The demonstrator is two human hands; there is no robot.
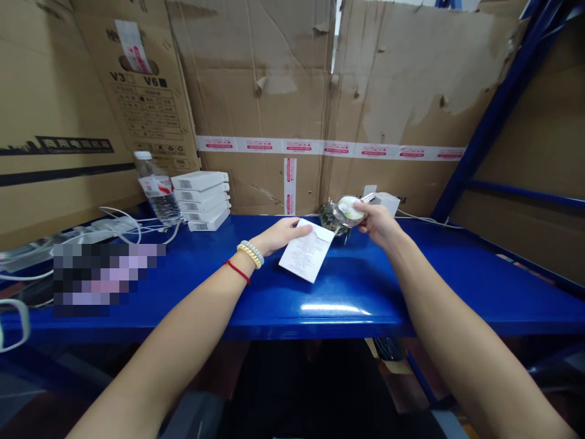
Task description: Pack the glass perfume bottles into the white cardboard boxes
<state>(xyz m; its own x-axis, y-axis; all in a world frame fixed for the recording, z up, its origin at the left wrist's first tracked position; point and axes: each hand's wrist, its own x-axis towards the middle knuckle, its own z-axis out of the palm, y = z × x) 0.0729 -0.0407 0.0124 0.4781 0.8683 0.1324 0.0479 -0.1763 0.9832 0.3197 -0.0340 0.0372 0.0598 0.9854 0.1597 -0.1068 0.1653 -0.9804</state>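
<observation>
My left hand (282,235) grips a flat white box (307,251) by its upper left edge, thumb on top. Small print covers the face of the box, which is tilted above the blue table. To its right, my right hand (375,223) holds a round item (350,208) with a pale green and white face and a shiny rim, thumb on the face. Behind and left of that item is a dark, shiny bundle (329,217) whose details I cannot make out. A small white box (386,203) stands behind my right hand.
On the blue table (256,305), several white boxes (208,200) are stacked at the back left, beside a water bottle (158,190). White cables (132,228) lie farther left, near a pixelated patch. Cardboard (265,103) walls the back; a blue metal post (491,100) slants at right.
</observation>
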